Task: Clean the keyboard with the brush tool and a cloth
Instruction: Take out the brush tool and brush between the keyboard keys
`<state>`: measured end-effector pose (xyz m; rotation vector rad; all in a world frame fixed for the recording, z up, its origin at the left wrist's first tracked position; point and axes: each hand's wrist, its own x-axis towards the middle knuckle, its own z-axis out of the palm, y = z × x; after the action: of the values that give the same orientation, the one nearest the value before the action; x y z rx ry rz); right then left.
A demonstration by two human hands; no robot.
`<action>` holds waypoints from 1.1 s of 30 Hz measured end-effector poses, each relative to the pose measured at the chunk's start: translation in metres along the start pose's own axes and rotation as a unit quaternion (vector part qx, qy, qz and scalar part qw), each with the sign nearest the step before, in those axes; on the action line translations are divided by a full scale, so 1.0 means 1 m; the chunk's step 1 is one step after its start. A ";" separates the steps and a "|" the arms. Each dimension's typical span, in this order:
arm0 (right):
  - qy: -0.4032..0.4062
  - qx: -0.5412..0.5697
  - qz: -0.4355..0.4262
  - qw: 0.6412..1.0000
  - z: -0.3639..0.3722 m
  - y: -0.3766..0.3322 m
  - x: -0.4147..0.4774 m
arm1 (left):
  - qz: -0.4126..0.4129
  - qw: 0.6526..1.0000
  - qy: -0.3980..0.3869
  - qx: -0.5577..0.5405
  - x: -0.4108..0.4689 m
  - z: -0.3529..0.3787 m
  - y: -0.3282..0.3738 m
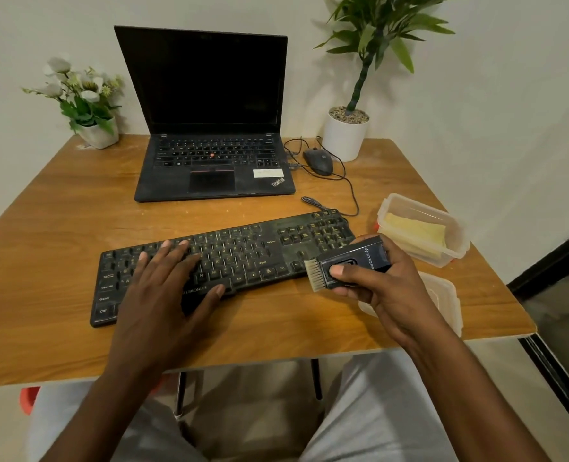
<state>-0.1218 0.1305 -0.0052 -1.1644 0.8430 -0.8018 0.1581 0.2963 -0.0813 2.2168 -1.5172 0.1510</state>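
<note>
We judge this the brushing step: our left hand (169,278) lies flat-fingered on the keyboard (243,255), steadying it, our right hand (373,278) grips the brush tool (346,265) at its near right corner, the cloth (416,233) boxed beyond, so bristles sweep leftward next.

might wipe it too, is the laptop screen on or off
Off, it seems: the laptop screen is wholly black, lid standing open.
</note>
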 end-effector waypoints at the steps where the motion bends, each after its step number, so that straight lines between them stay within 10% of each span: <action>1: -0.005 -0.005 0.000 1.000 0.000 0.000 0.000 | 0.000 1.000 0.001 0.000 0.000 0.000 0.000; 33: -0.021 -0.088 0.048 0.995 0.008 0.000 -0.001 | -0.014 1.000 0.018 -0.017 -0.002 -0.002 0.000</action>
<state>-0.1155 0.1345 -0.0040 -1.2819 0.9418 -0.6313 0.1578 0.2992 -0.0808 2.1967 -1.4591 0.1545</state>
